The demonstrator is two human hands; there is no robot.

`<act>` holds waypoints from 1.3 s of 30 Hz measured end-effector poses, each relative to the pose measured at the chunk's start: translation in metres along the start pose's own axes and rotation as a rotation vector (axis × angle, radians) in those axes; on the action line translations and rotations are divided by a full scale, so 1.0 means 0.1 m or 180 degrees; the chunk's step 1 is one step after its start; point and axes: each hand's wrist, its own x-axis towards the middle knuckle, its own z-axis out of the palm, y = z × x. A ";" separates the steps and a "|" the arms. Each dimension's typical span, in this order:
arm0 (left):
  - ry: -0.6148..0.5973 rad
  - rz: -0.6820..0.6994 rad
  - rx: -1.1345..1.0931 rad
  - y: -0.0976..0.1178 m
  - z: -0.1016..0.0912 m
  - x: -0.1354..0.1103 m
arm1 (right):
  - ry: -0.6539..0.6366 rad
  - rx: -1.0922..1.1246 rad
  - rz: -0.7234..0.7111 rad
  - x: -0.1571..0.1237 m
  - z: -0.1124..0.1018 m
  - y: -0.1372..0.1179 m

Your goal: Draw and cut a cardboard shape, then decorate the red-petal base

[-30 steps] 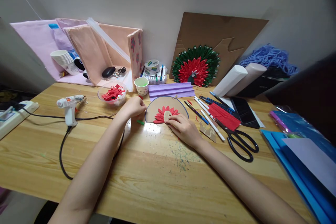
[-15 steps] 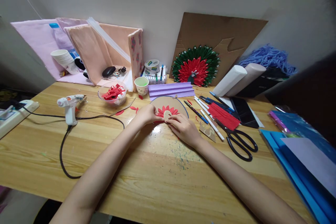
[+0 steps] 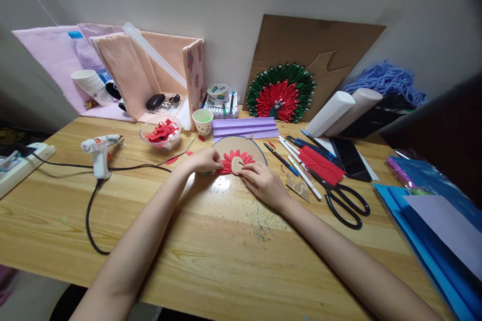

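A brown cardboard half-disc lies on the wooden table. Red paper petals fan out on it around a small tan cardboard piece. My left hand rests at the disc's left edge, fingers pinched at the red petals. My right hand sits at the disc's lower right, fingers curled and pressing on the tan piece. A clear bowl of red paper pieces stands to the left of the disc.
A glue gun with a black cord stands at the left. Black scissors, pens, red paper and a phone lie at the right. A finished red-green fan leans on cardboard at the back. Blue sheets cover the right edge.
My left hand has moved right from beside the disc's left edge onto the red petals. My right hand has stayed on the tan piece.
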 end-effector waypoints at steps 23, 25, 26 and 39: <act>0.4669 -0.0630 -0.0924 -0.46 -0.98 -1.06 | 0.0067 0.0036 -0.0049 0.02 -0.01 -0.02; 0.4964 -0.0747 -0.0820 -0.60 -1.01 -1.09 | 0.0064 0.0040 -0.0037 0.02 -0.01 -0.02; 0.4966 -0.0834 -0.0709 -0.66 -1.02 -1.08 | 0.0059 0.0043 -0.0028 0.01 -0.01 -0.02; 0.3205 -0.0867 0.0259 -0.85 -0.83 -0.66 | 0.0066 0.0020 -0.0129 0.00 0.02 -0.01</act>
